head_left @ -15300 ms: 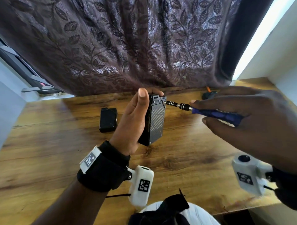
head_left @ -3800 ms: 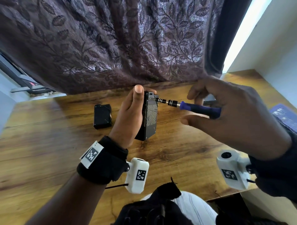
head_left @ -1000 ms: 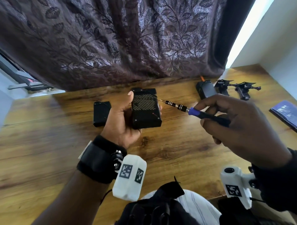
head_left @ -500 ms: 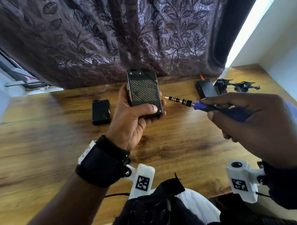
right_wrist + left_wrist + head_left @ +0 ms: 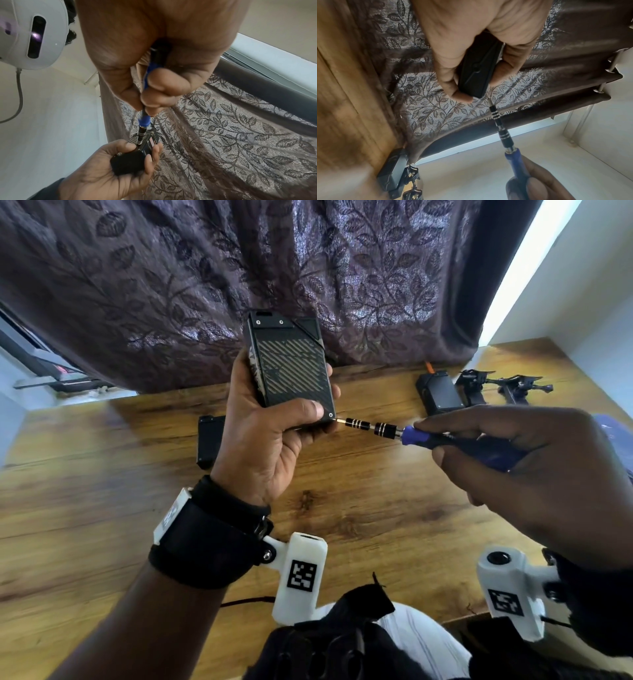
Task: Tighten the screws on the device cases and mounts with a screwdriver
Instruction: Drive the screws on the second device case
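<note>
Head view: left hand (image 5: 263, 440) grasps the black device case (image 5: 291, 368) upright above the wooden table (image 5: 102, 508), thumb across its lower face. Right hand (image 5: 534, 474) pinches the blue-handled screwdriver (image 5: 411, 436), tip at the case's lower right corner screw (image 5: 330, 415). A second case (image 5: 440, 397) and mounts (image 5: 493, 385) lie by the curtain (image 5: 171, 285).

Left wrist view: fingers (image 5: 452, 75) clamp the case's edge.

Right wrist view: fingertips (image 5: 154, 100) close around the handle.

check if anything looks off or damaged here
Nothing stands out. The left hand holds the black case upright, and the screwdriver in the right hand meets its lower right corner screw.
</note>
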Available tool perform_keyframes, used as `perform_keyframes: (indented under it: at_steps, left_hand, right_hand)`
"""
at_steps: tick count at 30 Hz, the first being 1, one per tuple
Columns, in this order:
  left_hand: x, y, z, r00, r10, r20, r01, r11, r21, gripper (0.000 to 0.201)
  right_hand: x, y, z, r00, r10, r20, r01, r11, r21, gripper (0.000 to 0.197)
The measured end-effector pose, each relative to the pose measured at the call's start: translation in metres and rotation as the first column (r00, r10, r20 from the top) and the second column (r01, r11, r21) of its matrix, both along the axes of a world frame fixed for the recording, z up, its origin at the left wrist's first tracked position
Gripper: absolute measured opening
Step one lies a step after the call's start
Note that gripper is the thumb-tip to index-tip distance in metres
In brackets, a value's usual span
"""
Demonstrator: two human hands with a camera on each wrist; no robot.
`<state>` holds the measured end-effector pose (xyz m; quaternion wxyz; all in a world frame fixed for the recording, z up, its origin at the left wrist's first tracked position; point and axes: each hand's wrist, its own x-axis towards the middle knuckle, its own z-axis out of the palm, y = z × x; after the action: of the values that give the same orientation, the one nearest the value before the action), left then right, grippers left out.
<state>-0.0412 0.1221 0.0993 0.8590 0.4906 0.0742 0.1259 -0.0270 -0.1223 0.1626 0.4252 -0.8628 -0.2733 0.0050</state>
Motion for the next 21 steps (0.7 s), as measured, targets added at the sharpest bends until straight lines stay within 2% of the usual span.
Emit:
perform_keyframes:
  at_steps: [21]
  left_hand:
    - [-0.001, -0.001, -0.003, 0.999, 0.031, -0.027, -0.031, 1.0, 0.0, 0.085]
  right_hand:
    - [0.002, 0.0, -0.012, 0.995, -0.028, 0.098, 0.027, 1.0, 0.016, 0.025]
